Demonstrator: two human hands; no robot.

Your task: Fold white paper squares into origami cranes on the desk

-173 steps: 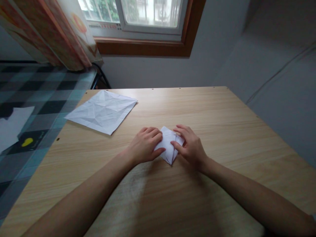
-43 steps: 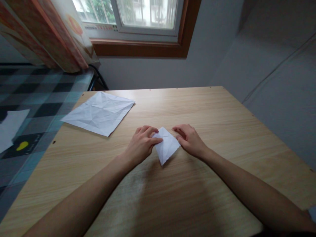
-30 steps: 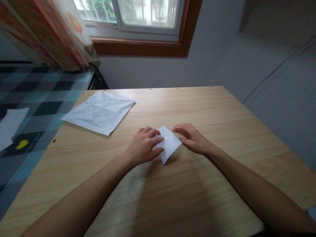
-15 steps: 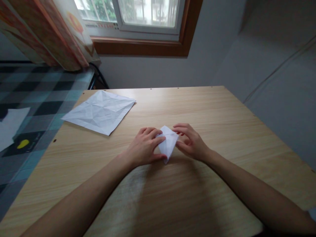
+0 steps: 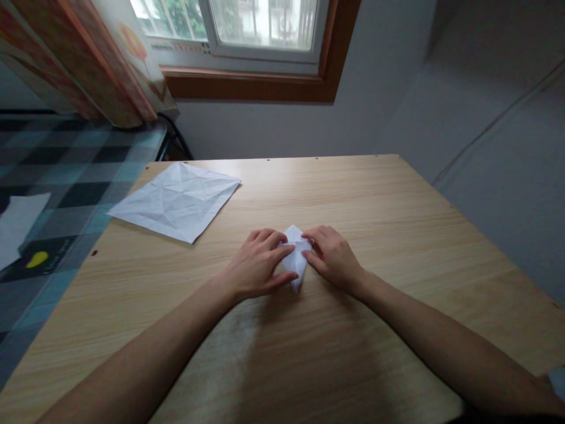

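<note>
A small folded white paper (image 5: 295,259) lies on the wooden table (image 5: 397,235), near its middle. My left hand (image 5: 258,265) rests on the paper's left side, fingers curled and pressing it down. My right hand (image 5: 332,257) covers the right side, fingertips pressed on a flap folded toward the centre line. Only a narrow strip and the lower point of the paper show between the two hands.
A larger creased white sheet (image 5: 174,200) lies flat at the table's far left. Left of the table is a checked bed cover (image 5: 66,194) with a white paper (image 5: 15,221) on it. A curtain (image 5: 101,65) and a window (image 5: 256,23) are behind.
My right hand has folded the paper's right flap inward and now presses on it. The paper looks narrower than a second ago. My left hand stayed in place.
</note>
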